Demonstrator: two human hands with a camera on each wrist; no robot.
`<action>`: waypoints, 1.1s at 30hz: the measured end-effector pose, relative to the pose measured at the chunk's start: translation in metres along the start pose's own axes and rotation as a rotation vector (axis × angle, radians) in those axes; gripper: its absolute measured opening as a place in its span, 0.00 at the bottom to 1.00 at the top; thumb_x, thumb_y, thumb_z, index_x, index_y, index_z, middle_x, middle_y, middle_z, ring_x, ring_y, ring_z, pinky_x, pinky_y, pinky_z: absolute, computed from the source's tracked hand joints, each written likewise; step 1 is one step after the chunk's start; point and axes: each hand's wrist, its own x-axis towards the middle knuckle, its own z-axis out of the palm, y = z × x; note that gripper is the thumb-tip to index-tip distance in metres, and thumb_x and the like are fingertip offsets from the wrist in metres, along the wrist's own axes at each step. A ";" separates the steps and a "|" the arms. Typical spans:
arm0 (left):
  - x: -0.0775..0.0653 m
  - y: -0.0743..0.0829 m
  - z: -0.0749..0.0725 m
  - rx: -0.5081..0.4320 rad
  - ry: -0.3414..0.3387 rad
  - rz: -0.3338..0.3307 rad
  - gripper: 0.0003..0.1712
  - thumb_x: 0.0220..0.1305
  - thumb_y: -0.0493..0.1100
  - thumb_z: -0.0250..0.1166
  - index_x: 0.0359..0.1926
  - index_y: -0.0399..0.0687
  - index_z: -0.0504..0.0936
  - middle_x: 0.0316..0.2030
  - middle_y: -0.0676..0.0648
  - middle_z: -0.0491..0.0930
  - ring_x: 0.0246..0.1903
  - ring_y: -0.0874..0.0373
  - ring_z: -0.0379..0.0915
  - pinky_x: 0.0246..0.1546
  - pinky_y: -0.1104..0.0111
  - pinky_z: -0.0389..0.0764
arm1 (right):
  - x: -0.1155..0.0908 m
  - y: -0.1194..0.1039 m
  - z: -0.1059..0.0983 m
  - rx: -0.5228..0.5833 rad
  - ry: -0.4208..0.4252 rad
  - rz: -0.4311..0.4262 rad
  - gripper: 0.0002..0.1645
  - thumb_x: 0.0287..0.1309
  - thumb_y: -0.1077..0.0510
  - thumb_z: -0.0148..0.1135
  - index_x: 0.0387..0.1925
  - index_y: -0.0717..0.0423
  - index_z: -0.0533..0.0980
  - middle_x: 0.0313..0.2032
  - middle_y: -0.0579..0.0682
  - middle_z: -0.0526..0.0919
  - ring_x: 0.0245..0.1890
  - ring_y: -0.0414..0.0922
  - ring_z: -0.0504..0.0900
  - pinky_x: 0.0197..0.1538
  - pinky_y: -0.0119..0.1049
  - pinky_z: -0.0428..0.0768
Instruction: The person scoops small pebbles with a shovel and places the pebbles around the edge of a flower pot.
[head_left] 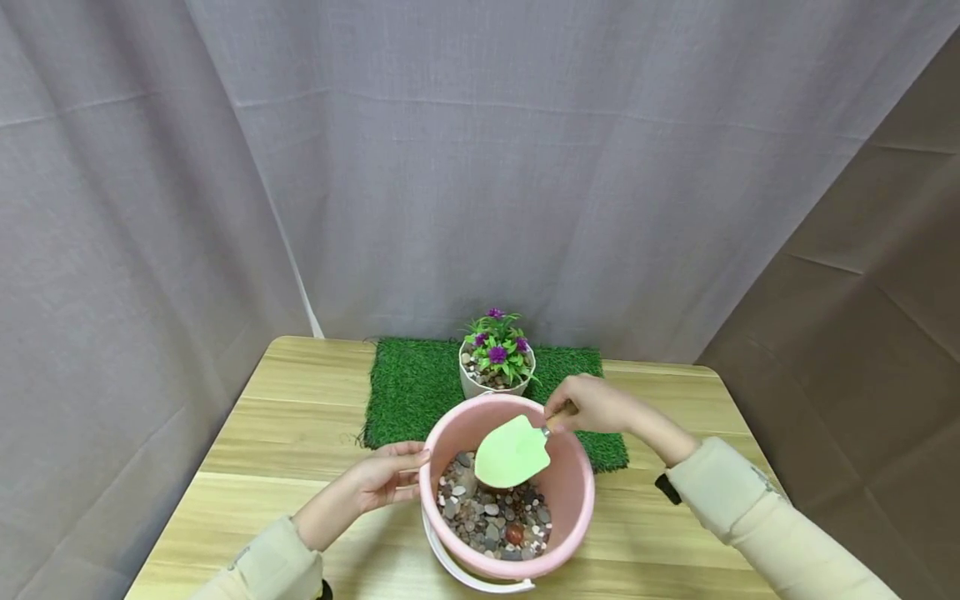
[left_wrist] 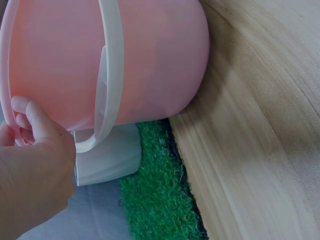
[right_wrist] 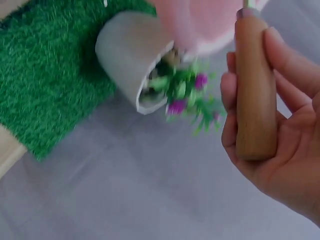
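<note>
A pink bucket (head_left: 582, 508) stands at the table's front, with pebbles (head_left: 491, 531) of mixed colours covering its bottom. My left hand (head_left: 384, 478) grips the bucket's left rim; in the left wrist view its fingers (left_wrist: 36, 114) curl at the edge. With my right hand (head_left: 597, 405) I hold a garden trowel (head_left: 513, 452) by its wooden handle (right_wrist: 256, 90). The trowel's light green blade is over the bucket's opening and hides some of the pebbles. One reddish-brown stone (head_left: 514, 534) shows among the grey and white ones.
Behind the bucket, a white pot (head_left: 480, 387) with a purple-flowered plant (head_left: 498, 346) stands on a green turf mat (head_left: 411, 392). The bucket's white handle (head_left: 465, 575) hangs down at its front left. Grey curtains (head_left: 510, 183) enclose the wooden table (head_left: 292, 425).
</note>
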 end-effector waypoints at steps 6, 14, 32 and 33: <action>0.001 0.000 0.000 0.002 -0.004 -0.001 0.18 0.62 0.42 0.63 0.51 0.41 0.73 0.33 0.52 0.81 0.33 0.64 0.79 0.39 0.75 0.86 | 0.002 -0.015 0.032 -0.231 0.083 -0.024 0.07 0.46 0.64 0.69 0.28 0.49 0.85 0.27 0.42 0.87 0.26 0.34 0.82 0.34 0.27 0.82; 0.001 -0.001 0.001 0.011 -0.004 -0.006 0.22 0.63 0.42 0.63 0.54 0.38 0.71 0.34 0.52 0.81 0.34 0.64 0.79 0.39 0.75 0.86 | 0.008 -0.017 0.078 -0.479 0.224 -0.117 0.07 0.37 0.55 0.74 0.21 0.44 0.82 0.21 0.38 0.83 0.23 0.35 0.78 0.30 0.30 0.72; 0.003 -0.001 -0.002 0.019 -0.002 -0.001 0.20 0.63 0.43 0.62 0.54 0.39 0.71 0.35 0.52 0.80 0.35 0.64 0.78 0.40 0.75 0.85 | 0.013 -0.002 0.077 0.019 0.000 -0.048 0.04 0.49 0.59 0.69 0.29 0.55 0.84 0.27 0.44 0.87 0.25 0.29 0.79 0.38 0.22 0.81; 0.003 -0.002 -0.003 0.021 -0.003 0.000 0.21 0.63 0.43 0.62 0.54 0.39 0.71 0.35 0.52 0.80 0.35 0.64 0.78 0.40 0.75 0.85 | 0.013 -0.002 0.075 0.046 -0.004 -0.053 0.04 0.50 0.59 0.68 0.30 0.55 0.84 0.27 0.44 0.87 0.25 0.29 0.79 0.37 0.22 0.81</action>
